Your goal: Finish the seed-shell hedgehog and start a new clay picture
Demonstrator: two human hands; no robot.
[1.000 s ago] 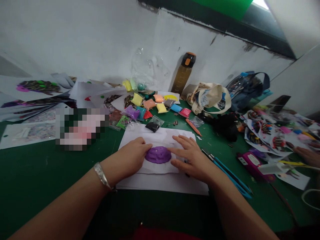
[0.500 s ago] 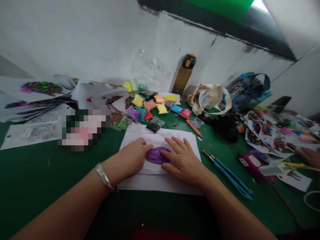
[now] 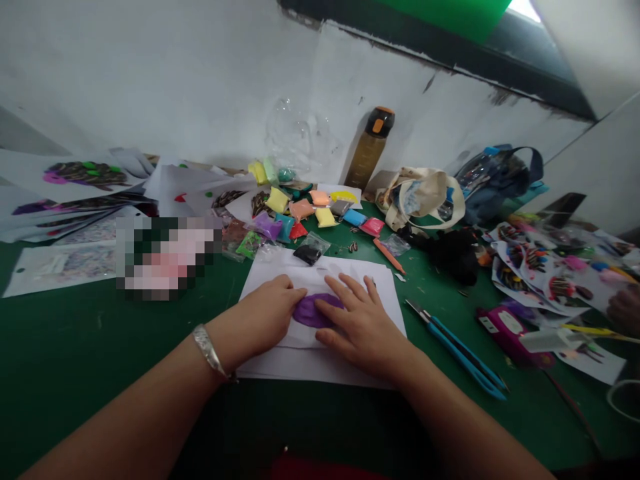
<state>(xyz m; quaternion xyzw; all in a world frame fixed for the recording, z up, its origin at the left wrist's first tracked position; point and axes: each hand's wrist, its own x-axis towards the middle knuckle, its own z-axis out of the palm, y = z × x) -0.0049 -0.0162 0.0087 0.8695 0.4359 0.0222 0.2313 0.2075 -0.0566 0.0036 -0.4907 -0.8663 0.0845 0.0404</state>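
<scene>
A flattened oval of purple modelling clay (image 3: pixel 306 313) lies on white paper sheets (image 3: pixel 280 363). My right hand (image 3: pixel 357 320) is spread over the clay's right part, fingers apart, with its index finger pressing on the surface. At the left edge of the clay is my left hand (image 3: pixel 265 317), its back turned up and one digit reaching to the clay. Its other fingers are curled and mostly hidden, so anything beneath them is out of sight. A silver bracelet (image 3: pixel 209 350) circles my left wrist.
Small coloured clay packets (image 3: pixel 300 211) lie behind the paper, near a brown bottle (image 3: pixel 367 150). Blue-handled tweezers (image 3: pixel 463 353) and a pink device (image 3: pixel 513 333) are on the right. Another person's hand (image 3: pixel 625 307) shows at the right edge. Printed sheets (image 3: pixel 80 177) are at left.
My right hand's fingers have shifted slightly left over the clay, covering more of it. My left hand stays in place.
</scene>
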